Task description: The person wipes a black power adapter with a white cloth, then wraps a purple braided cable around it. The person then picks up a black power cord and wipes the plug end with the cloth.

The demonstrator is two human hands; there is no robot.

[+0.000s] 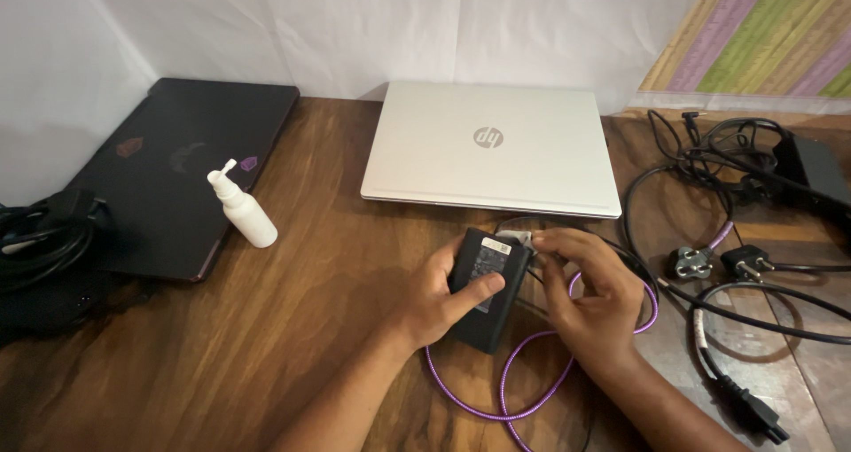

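Gripping a black laptop power adapter (486, 285) on the wooden table (310, 328) before the closed silver laptop (490, 146), the left hand (434, 303) steadies it while the right hand (592, 301) pinches the cord at its top, the purple braided cable (505, 390) lying loose, uncoiled.

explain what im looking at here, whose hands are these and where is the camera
There is one picture, from a camera worn on a person's head, looking down at their own bare hands over a wooden table. The left hand grips a black power adapter; the right hand has its fingers at the adapter's top edge, where cables meet it. A purple braided cable loops below. Behind lie a closed silver laptop and a closed black laptop, with a white spray bottle on its side. More black cables and plugs lie to the right.
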